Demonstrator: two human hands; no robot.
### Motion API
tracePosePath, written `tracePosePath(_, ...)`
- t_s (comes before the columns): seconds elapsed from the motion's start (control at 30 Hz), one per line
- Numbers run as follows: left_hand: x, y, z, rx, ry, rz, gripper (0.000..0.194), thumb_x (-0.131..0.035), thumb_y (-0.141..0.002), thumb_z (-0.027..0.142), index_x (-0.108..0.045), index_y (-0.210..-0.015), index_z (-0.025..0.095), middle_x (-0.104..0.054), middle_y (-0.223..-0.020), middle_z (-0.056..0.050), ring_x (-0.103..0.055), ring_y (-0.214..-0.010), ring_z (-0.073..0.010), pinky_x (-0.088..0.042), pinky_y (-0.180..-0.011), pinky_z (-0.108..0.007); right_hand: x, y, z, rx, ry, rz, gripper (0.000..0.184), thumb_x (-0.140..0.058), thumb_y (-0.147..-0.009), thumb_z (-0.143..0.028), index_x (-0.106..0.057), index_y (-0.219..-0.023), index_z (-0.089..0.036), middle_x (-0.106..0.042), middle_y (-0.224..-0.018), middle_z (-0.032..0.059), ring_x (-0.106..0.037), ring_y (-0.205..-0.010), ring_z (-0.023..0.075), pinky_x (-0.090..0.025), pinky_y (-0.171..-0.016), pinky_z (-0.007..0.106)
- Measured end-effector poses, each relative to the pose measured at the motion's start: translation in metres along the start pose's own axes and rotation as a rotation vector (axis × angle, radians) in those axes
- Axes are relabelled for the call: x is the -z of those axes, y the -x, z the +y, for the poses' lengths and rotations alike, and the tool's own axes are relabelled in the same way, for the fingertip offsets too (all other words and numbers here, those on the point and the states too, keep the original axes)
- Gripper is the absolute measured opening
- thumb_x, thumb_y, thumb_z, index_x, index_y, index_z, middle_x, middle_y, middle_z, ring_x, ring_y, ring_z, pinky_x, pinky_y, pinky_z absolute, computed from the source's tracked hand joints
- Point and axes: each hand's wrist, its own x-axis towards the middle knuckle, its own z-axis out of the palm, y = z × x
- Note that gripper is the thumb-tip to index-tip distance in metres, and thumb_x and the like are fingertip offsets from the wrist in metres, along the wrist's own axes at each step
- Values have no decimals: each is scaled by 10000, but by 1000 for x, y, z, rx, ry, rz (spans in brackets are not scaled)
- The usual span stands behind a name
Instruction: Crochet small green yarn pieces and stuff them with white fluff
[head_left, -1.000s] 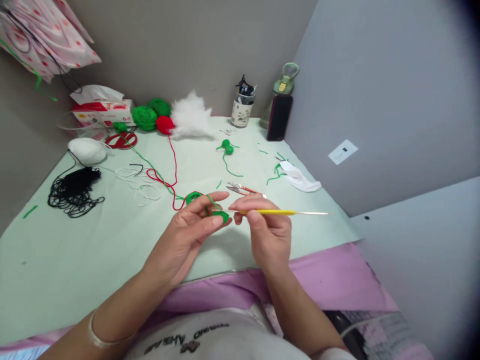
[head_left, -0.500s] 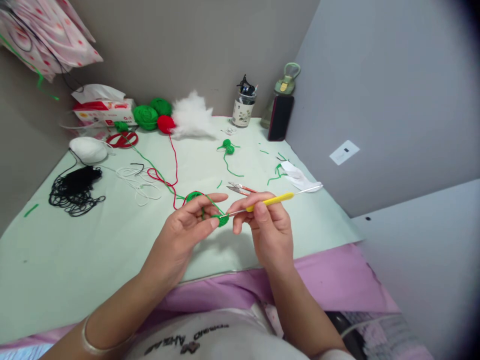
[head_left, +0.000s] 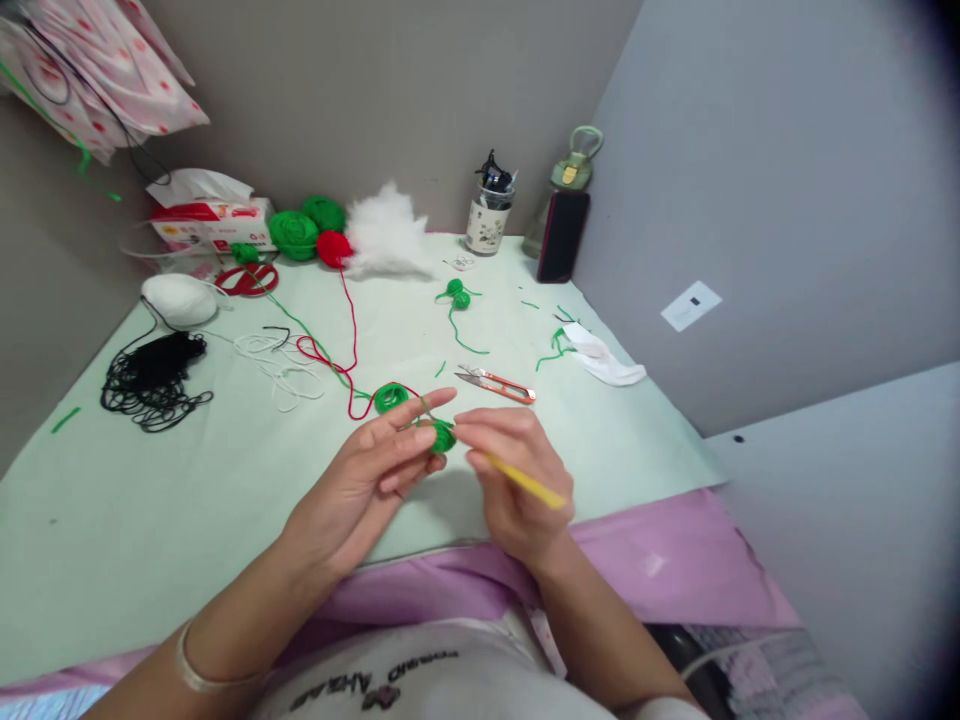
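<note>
Between the thumb and fingers of my left hand (head_left: 375, 460) is a small round green crochet piece (head_left: 443, 436), with green yarn running over the stretched index finger. My right hand (head_left: 521, 480) grips a yellow-handled crochet hook (head_left: 529, 482), its fingertips right beside the piece. The hook's tip is hidden by the fingers and the green stitches. Just behind my left fingers lies a ring-shaped green crochet piece (head_left: 390, 398) with red yarn at its edge. Orange-handled thread snips (head_left: 499, 384) rest on the table beyond my right hand.
Along the back stand a tissue box (head_left: 251, 225), green yarn balls (head_left: 293, 235), a red yarn ball (head_left: 334, 249), white stuffing (head_left: 386, 235), a pen jar (head_left: 487, 222) and a phone (head_left: 563, 238) against a bottle (head_left: 573, 172). Black yarn (head_left: 154, 380) and red scissors (head_left: 247, 280) lie left.
My right hand has turned and lowered, so the hook's yellow handle now points down toward me instead of up to the right. The green piece has tilted, and the snips are uncovered.
</note>
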Motion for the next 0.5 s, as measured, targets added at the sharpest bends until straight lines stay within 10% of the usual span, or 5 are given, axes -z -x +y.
tracePosePath(0.2, 0, 2, 1, -120, -134, -18, 343, -901, -790, 308, -862, -1128, 265, -708, -919, -15, -582, -803, -124, -514, -856, -244, -1, -11, 2, -392, -459, 42, 211, -607, -1057, -352, -788, -1005, -255, -801, -930, 56, -733, -800, 194, -620, -652, 344)
tracePosePath(0.5, -7, 0, -5, -156, -109, 59, 426, -909, -799, 293, -829, -1217, 288, -660, -785, 27, -557, -721, -107, -514, -804, -231, -5, 3, 4, 3, 7, -18, 422, -665, -984, -118, -742, -1319, -363, -786, -1154, 60, -759, -1007, 223, -659, -813, 392)
